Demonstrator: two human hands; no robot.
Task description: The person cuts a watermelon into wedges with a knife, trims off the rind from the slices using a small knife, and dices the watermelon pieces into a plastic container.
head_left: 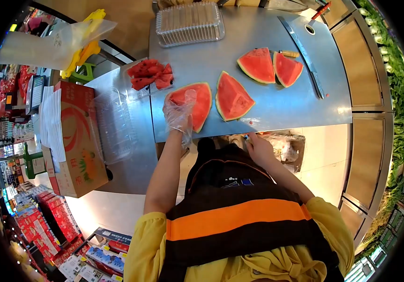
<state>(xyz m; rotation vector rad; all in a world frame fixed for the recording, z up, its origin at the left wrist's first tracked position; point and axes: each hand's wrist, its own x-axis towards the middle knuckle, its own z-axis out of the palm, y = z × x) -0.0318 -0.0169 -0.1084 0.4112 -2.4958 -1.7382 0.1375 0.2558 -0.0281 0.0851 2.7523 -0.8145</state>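
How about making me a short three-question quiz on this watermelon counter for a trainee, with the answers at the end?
1. Multiple choice: which hand wears the clear plastic glove? a) left, b) right, c) both.
2. True or false: the long knife lies to the left of all the large watermelon wedges.
3. Count: how many of those wedges lie on the metal counter, including the one touched by a hand?

Key:
1. a. The left hand is gloved; the right hand looks bare.
2. False. It lies to their right.
3. Four.
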